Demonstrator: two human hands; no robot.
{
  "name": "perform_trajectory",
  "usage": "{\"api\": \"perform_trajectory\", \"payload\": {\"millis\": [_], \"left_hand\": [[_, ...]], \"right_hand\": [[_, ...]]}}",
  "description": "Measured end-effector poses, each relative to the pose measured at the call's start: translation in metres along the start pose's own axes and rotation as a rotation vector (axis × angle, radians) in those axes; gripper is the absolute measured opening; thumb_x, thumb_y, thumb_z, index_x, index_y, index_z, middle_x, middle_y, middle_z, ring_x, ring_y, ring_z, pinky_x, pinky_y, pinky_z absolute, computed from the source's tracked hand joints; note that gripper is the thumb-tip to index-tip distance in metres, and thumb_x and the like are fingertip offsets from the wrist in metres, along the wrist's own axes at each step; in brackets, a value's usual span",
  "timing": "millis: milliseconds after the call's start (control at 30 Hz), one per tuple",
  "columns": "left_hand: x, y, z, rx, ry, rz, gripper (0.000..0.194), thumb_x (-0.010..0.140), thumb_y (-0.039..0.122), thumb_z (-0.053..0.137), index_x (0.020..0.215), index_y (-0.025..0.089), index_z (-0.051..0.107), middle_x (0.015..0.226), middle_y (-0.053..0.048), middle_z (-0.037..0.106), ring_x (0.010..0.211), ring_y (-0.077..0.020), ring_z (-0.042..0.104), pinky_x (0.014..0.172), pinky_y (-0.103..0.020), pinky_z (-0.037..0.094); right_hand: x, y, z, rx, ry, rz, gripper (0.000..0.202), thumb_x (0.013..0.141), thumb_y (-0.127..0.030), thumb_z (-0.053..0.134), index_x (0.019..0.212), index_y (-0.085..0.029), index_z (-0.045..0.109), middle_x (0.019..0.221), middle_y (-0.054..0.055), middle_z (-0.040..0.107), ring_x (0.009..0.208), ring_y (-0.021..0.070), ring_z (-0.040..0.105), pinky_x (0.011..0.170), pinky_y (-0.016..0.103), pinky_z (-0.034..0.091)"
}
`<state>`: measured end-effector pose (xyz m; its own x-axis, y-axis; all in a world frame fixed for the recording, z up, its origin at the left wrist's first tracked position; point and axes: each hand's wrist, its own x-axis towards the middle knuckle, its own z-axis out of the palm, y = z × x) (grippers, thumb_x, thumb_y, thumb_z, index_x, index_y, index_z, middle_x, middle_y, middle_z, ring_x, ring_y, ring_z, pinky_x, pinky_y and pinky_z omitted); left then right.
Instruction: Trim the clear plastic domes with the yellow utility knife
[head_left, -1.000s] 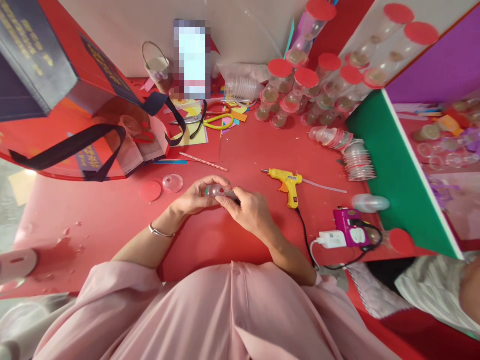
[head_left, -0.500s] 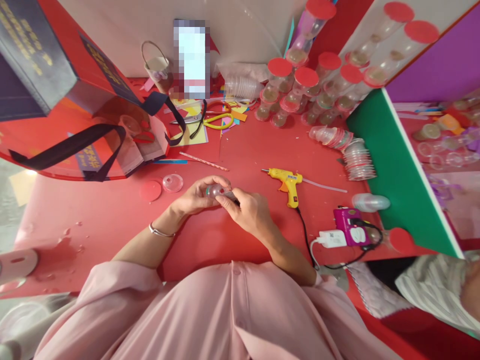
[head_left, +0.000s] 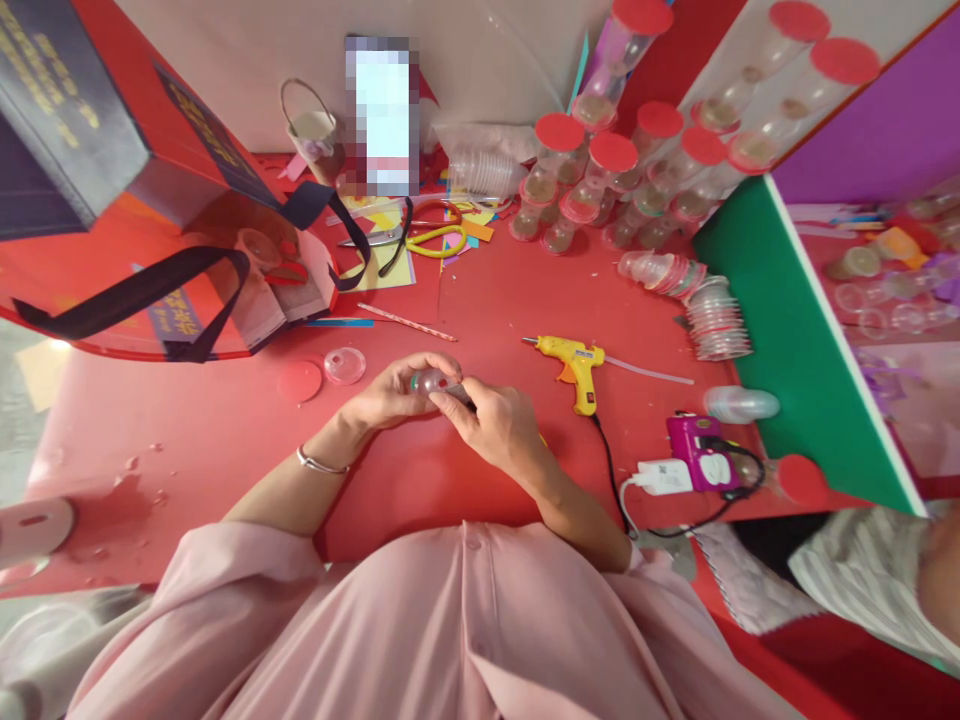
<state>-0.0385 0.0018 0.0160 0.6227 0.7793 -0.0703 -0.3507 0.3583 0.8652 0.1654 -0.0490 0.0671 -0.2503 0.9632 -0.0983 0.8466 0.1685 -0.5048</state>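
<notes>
My left hand (head_left: 384, 396) is curled around a small clear plastic cup (head_left: 430, 382) with a green rim and a reddish spot on its end. From the other side my right hand (head_left: 501, 418) meets the cup, thumb and fingers pinched on a small grey, dark-ended object (head_left: 463, 391) against it. My fingers hide most of that object, so its kind is unclear. Left of my hands lie a clear domed lid (head_left: 345, 366) and a flat red disc (head_left: 300, 381). A yellow glue gun (head_left: 571, 362) rests to the right, a clear glue stick in its back.
Scissors (head_left: 435, 240) and paper scraps lie at the back, near a striped straw (head_left: 409, 322). Red-capped plastic hourglass shapes (head_left: 559, 135) and stacked lids (head_left: 718, 318) stand right. A purple power adapter (head_left: 694, 440) sits by the green divider (head_left: 810, 370). A red bag (head_left: 202, 200) fills the left.
Both hands stay in nearly the same place around the cup. My right thumb has shifted very slightly left; nothing else has visibly moved on the table.
</notes>
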Motion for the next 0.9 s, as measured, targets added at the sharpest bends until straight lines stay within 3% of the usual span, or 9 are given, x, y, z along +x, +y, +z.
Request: {"api": "perform_trajectory", "payload": {"millis": [333, 533, 900], "left_hand": [[0.0002, -0.0007, -0.0035, 0.031, -0.058, 0.018, 0.043, 0.070, 0.024, 0.094, 0.110, 0.020, 0.078, 0.120, -0.013, 0.068, 0.104, -0.0267, 0.073, 0.090, -0.037, 0.062], [0.0013, 0.0037, -0.0015, 0.134, -0.088, 0.009, 0.042, 0.071, 0.024, 0.093, 0.109, 0.019, 0.078, 0.117, -0.012, 0.067, 0.103, -0.0261, 0.072, 0.084, -0.033, 0.060], [0.0013, 0.0045, 0.0032, 0.106, -0.111, -0.002, 0.037, 0.075, 0.020, 0.090, 0.110, 0.019, 0.079, 0.114, -0.012, 0.066, 0.097, -0.0231, 0.071, 0.080, -0.030, 0.061]], "right_hand": [[0.0002, 0.0018, -0.0001, 0.017, -0.001, -0.040, 0.067, 0.097, -0.081, 0.049, 0.108, -0.020, 0.076, 0.081, 0.007, 0.080, 0.073, 0.0212, 0.073, 0.065, 0.030, 0.032], [0.0011, 0.0057, -0.0001, 0.030, -0.056, -0.066, 0.067, 0.102, -0.078, 0.042, 0.119, -0.021, 0.074, 0.086, 0.008, 0.081, 0.075, 0.0209, 0.074, 0.066, 0.030, 0.034], [0.0012, 0.0059, -0.0034, 0.055, -0.104, -0.085, 0.065, 0.105, -0.073, 0.041, 0.126, -0.021, 0.074, 0.090, 0.009, 0.082, 0.079, 0.0221, 0.076, 0.068, 0.030, 0.037]]}}
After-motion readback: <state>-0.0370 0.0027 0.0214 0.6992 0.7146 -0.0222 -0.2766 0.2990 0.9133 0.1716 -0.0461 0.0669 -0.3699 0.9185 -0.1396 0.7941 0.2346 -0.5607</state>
